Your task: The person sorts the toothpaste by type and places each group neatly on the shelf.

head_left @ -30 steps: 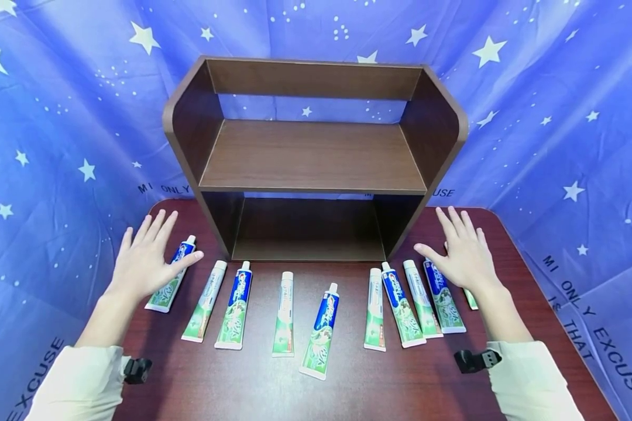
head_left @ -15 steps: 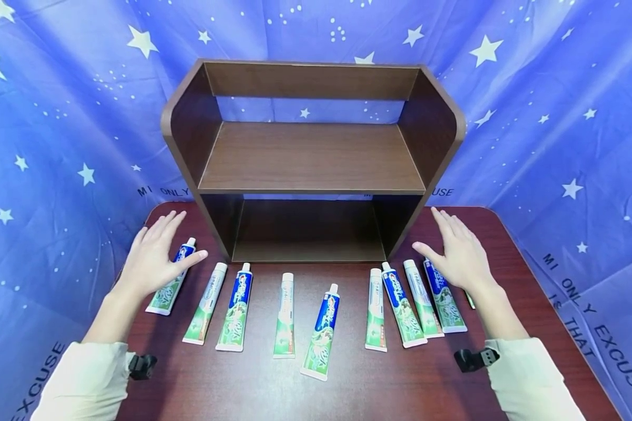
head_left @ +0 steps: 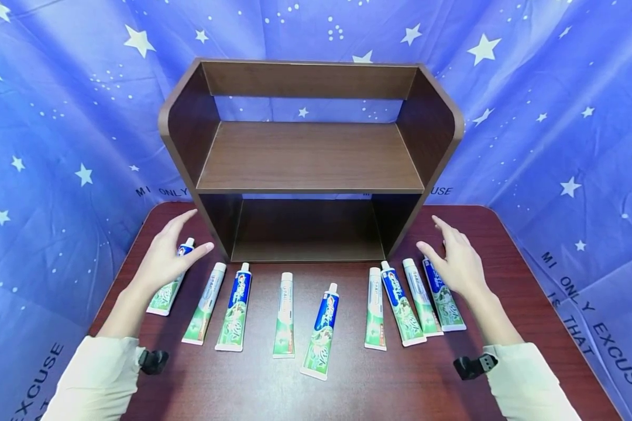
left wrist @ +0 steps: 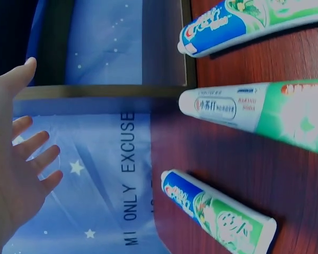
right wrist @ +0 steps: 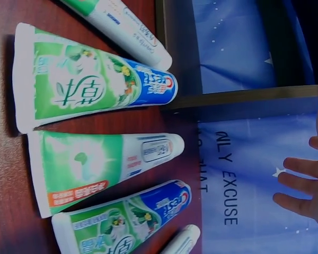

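My left hand [head_left: 163,260] hovers with relaxed, straight fingers over the leftmost blue-and-green toothpaste tube [head_left: 164,297], partly covering it; it holds nothing. To its right lie a white-and-green toothpaste tube [head_left: 204,305] and another blue-and-green one [head_left: 234,310]. My right hand [head_left: 459,263], also relaxed and holding nothing, hangs above the right-hand group, nearest a blue-and-green tube [head_left: 447,304]. Beside that lie a white-and-green tube [head_left: 423,299], a blue-and-green tube [head_left: 403,307] and a white-and-green tube [head_left: 375,313]. Another tube [right wrist: 183,242] shows at the right wrist view's lower edge; the right hand mostly hides it in the head view.
A brown two-tier shelf [head_left: 311,155] stands at the back of the dark red table [head_left: 253,392]. In front of it, near the middle, lie a white-and-green tube [head_left: 284,316] and a blue-and-green tube [head_left: 322,333]. A blue star-patterned curtain [head_left: 74,117] surrounds the table.
My left hand has moved to the right and turned its palm inward, its spread fingers drawing together. My right hand has shifted slightly left and turned inward too. The tubes stay in place.
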Demonstrator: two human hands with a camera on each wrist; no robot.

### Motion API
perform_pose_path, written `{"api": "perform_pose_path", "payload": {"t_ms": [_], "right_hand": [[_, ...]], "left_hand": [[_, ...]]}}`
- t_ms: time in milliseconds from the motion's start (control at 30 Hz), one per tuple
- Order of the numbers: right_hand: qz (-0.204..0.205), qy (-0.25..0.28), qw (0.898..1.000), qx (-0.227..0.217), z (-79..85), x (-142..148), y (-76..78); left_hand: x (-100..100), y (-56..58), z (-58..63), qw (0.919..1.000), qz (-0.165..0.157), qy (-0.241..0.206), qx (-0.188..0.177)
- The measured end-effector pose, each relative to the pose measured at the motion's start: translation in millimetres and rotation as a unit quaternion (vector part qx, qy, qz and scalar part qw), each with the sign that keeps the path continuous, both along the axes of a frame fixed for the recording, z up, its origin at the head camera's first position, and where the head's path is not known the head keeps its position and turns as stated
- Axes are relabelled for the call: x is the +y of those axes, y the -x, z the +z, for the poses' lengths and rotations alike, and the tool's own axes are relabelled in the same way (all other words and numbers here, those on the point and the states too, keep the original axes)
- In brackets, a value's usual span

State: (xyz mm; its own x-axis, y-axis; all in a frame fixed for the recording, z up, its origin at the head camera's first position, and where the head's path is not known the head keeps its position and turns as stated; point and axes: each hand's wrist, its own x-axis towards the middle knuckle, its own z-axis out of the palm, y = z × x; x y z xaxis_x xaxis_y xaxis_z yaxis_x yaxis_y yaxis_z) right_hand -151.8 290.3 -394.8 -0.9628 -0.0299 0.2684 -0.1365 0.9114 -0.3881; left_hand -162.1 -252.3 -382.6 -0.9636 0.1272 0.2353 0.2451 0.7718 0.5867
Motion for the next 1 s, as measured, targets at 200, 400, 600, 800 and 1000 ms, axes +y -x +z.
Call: {"api": "perform_pose_path", "payload": {"t_ms": [200, 400, 600, 800, 1000], "right_hand": [[0.001, 0.004, 1.0, 0.008, -7.7, 4, 3.6], [0.003, 0.0, 1.0, 0.005, -16.1, 9, 4.5], [-0.004, 0.004, 1.0, -0.002, -24.3, 17, 3.0], [-0.028, 0.01, 0.999, -0.029, -30.8, 27, 0.1], [-0.044, 0.007, 0.998, -0.042, -36.0, 34, 0.5]], "left_hand": [[10, 2.8, -3.9, 0.9977, 0.017, -0.066, 0.008], [20, 5.3, -9.8, 0.9905, 0.048, -0.128, 0.01], [29, 10.0, -12.1, 0.9745, 0.075, -0.211, -0.015], [36, 13.8, -12.5, 0.9548, 0.112, -0.275, -0.014], [39, 17.1, -13.5, 0.9294, 0.138, -0.342, -0.004]]}}
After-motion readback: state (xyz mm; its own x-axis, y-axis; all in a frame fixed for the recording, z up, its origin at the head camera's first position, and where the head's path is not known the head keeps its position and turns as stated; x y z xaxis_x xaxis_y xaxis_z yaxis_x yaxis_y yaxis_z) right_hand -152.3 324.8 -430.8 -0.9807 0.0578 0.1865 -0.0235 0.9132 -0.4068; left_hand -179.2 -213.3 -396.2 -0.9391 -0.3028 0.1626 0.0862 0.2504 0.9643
